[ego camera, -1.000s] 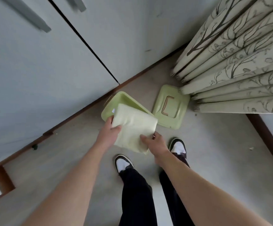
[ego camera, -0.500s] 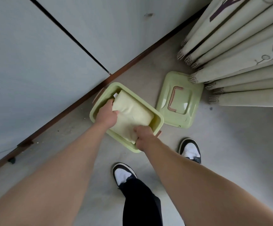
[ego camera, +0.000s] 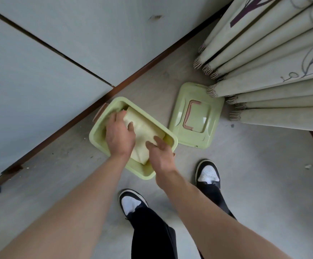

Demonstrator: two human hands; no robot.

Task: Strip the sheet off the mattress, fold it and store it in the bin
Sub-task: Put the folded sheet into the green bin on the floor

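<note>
The folded pale-yellow sheet [ego camera: 143,135] lies inside the light-green bin [ego camera: 96,136] on the floor by the wardrobe. My left hand [ego camera: 119,135] lies flat on the sheet's left part, fingers spread and pressing down. My right hand [ego camera: 160,153] rests on the sheet's near right corner with straight fingers, over the bin's near rim. Neither hand grips the cloth. The sheet's near edge is partly hidden by my hands.
The bin's green lid [ego camera: 195,114] with a pink handle lies on the floor to the right of the bin. Patterned curtains [ego camera: 273,75] hang at the right, touching the lid. White wardrobe doors [ego camera: 40,71] rise at the left. My two shoes stand just behind the bin.
The sheet went from held above the bin down into it. Both hands let go of its edges and now lie flat on top of it.
</note>
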